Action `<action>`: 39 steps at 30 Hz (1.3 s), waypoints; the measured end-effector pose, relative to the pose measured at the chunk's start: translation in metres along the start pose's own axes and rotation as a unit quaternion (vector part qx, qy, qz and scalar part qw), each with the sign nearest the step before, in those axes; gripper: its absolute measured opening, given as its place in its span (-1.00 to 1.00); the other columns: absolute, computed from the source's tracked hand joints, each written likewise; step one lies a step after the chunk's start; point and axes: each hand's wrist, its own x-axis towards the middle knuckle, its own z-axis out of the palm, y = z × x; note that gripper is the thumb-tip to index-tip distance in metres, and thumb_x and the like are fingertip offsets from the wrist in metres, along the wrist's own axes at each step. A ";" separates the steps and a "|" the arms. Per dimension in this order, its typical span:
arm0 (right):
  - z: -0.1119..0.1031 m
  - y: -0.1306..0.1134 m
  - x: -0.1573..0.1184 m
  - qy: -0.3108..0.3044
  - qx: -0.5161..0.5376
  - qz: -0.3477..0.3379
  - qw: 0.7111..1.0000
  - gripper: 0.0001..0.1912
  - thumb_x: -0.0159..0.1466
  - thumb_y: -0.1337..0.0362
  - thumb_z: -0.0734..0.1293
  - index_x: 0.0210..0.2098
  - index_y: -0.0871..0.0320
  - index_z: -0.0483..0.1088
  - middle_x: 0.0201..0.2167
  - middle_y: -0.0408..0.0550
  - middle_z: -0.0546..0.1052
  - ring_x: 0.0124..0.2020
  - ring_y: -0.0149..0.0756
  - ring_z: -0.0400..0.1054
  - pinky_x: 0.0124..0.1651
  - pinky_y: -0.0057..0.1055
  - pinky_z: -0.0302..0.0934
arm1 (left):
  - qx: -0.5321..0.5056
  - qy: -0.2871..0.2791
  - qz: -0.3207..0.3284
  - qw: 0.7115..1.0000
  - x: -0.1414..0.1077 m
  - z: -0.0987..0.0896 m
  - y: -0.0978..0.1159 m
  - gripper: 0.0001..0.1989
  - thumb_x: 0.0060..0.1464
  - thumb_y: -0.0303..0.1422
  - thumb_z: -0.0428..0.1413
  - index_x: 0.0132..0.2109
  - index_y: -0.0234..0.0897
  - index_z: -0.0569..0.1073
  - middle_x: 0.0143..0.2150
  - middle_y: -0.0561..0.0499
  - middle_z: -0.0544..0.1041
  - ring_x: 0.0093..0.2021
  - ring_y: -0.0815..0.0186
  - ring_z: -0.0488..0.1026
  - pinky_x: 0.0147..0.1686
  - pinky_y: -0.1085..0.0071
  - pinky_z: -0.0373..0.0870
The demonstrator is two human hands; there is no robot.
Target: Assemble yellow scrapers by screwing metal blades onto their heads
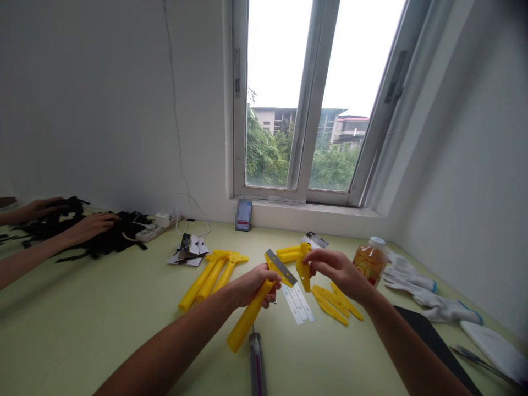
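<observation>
My left hand [259, 283] is closed round a yellow scraper handle [249, 319], which slants up to the right. A flat grey metal blade [280, 268] lies against its yellow head. Close by on the right, my right hand [340, 270] pinches a yellow plastic cover plate [304, 272] with holes in it, held upright and apart from the blade. Beneath the hands, several pale blade strips [297, 306] lie side by side on the table. More yellow cover plates [331, 304] rest to their right. A screwdriver [256, 360] with a clear handle lies below the scraper.
Yellow scraper handles [212, 273] and cards [188, 250] lie left, more handles [287, 253] behind. A phone [243, 215] leans under the window. Right stand a bottle [370, 261], white gloves [429, 294] and a dark mat [433, 346]. Another person's hands [93, 225] touch black material [124, 234].
</observation>
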 end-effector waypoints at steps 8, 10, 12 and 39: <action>0.005 0.004 0.002 0.016 0.022 0.013 1.000 -0.75 0.25 0.12 0.35 -0.16 0.09 0.30 -0.21 -0.06 0.52 -0.27 -0.28 0.46 -0.25 -0.34 0.38 | -0.064 -0.053 0.078 0.994 0.001 0.007 -0.009 -0.55 -0.22 -0.51 0.20 -0.14 -0.24 0.23 -0.31 0.08 0.33 -0.51 0.46 0.35 -0.58 0.52 0.25; 0.009 0.003 0.002 0.015 -0.015 0.013 1.000 -0.76 0.25 0.15 0.34 -0.13 0.10 0.31 -0.18 -0.02 0.54 -0.23 -0.25 0.47 -0.20 -0.30 0.39 | -0.069 -0.064 0.093 0.991 0.001 0.010 -0.011 -0.56 -0.15 -0.49 0.22 -0.10 -0.25 0.25 -0.28 0.06 0.33 -0.47 0.45 0.36 -0.55 0.48 0.33; 0.013 -0.001 0.001 0.036 -0.084 -0.002 0.996 -0.81 0.26 0.19 0.32 -0.16 0.12 0.38 -0.19 -0.01 0.55 -0.18 -0.23 0.47 -0.10 -0.26 0.38 | -0.075 -0.068 0.106 0.989 0.002 0.012 -0.012 -0.57 -0.10 -0.46 0.22 -0.07 -0.27 0.26 -0.26 0.04 0.33 -0.43 0.43 0.37 -0.52 0.45 0.38; 0.044 -0.016 -0.003 0.114 -0.225 -0.059 0.966 -0.76 0.25 0.24 0.31 -0.09 0.11 0.32 -0.20 -0.04 0.46 -0.31 -0.30 0.37 -0.27 -0.34 0.31 | -0.051 -0.011 0.126 0.991 -0.002 0.029 -0.016 -0.63 0.16 -0.06 0.07 -0.05 -0.19 0.20 -0.39 0.09 0.30 -0.52 0.46 0.27 -0.67 0.63 0.11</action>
